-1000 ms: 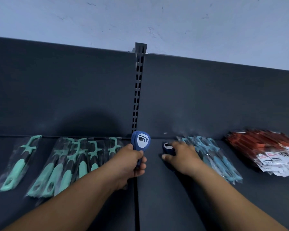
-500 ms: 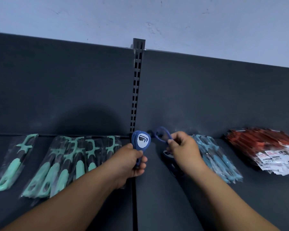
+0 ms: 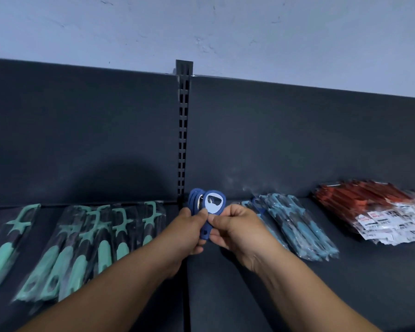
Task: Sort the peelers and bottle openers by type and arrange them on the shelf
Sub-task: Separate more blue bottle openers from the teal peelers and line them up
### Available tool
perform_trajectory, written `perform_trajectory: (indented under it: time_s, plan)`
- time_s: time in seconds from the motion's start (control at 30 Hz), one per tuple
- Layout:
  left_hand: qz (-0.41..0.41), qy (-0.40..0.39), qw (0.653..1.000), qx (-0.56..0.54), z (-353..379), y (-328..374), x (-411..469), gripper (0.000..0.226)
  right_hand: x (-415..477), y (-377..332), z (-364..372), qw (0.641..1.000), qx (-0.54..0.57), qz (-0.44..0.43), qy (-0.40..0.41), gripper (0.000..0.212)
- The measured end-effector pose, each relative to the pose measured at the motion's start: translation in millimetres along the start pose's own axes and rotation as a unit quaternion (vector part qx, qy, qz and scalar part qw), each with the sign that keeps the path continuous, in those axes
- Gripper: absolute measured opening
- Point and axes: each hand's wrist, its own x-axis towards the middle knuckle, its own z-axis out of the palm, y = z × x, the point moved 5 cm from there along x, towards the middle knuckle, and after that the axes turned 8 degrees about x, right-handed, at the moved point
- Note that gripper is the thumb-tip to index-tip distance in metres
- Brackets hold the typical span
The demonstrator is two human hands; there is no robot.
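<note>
I hold a small stack of dark blue bottle openers (image 3: 210,204) upright over the shelf's middle seam. My left hand (image 3: 189,232) grips the stack from the left. My right hand (image 3: 235,227) pinches the front opener, whose metal plate faces me, against the stack. A row of mint-green peelers (image 3: 82,240) in clear bags lies on the left shelf. Blue peelers (image 3: 297,224) in bags lie just right of my right hand. A pile of red packaged peelers (image 3: 369,209) sits at the far right.
The dark shelf (image 3: 237,283) has a slotted upright post (image 3: 183,130) at the centre of its back panel. A pale wall rises above the panel.
My right hand lifted a blue bottle opener off the shelf and brought it left to the ones in my left hand. Both hands now meet on the stack.
</note>
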Motion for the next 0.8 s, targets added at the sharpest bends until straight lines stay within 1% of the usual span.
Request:
perform_trajectory:
  time_s: [0.07,0.13,0.23,0.3,0.4,0.43,0.5,0.57,0.63,0.73,0.77,0.8]
  plan:
    - [-0.002,-0.009,1.0,0.007,3.5,-0.5,-0.3,0.022,-2.2,-0.8,2.1,1.0,-0.015,-0.006,-0.006,0.021]
    - [-0.017,-0.028,0.999,-0.013,6.9,-1.5,-1.5,0.022,-3.4,-3.4,2.5,0.997,-0.072,-0.038,0.001,0.024]
    - [-0.036,-0.049,0.997,-0.05,9.5,-2.0,-3.9,0.02,-3.8,-7.6,0.6,0.982,-0.164,-0.093,0.003,0.027]
    - [-0.042,-0.052,0.996,-0.06,10.4,-1.4,-5.9,0.018,-6.7,-10.1,1.1,0.975,-0.194,-0.109,-0.021,0.025]
    - [-0.041,-0.047,0.996,-0.067,9.5,1.3,-5.8,0.016,-10.0,-15.1,-2.5,0.971,-0.204,-0.095,-0.075,0.015]
    - [-0.043,-0.043,0.996,-0.07,7.7,1.6,-5.3,0.016,-10.1,-18.6,-7.6,0.971,-0.208,-0.095,-0.074,0.013]
    - [-0.047,-0.035,0.995,-0.076,2.4,0.8,-4.2,0.015,-5.7,-26.3,-26.3,0.964,-0.237,-0.116,-0.028,0.015]
    - [-0.053,-0.03,0.995,-0.085,-2.2,-1.5,-4.0,0.014,-1.4,-33.5,-47.3,0.941,-0.3,-0.153,0.038,0.019]
    - [-0.058,-0.03,0.994,-0.091,-3.7,-3.7,-4.8,0.015,1.5,-35.5,-62.0,0.913,-0.363,-0.168,0.073,0.015]
    - [-0.064,-0.03,0.993,-0.097,-2.3,-5.6,-6.1,0.016,2.1,-31.4,-69.1,0.869,-0.459,-0.165,0.076,0.007]
    - [-0.064,-0.03,0.993,-0.098,-1.8,-5.7,-6.4,0.016,0.7,-29.4,-67.5,0.852,-0.494,-0.16,0.073,0.008]
    - [-0.064,-0.03,0.993,-0.098,-1.3,-5.7,-6.7,0.016,-1.0,-26.7,-64.9,0.832,-0.53,-0.151,0.069,0.016]
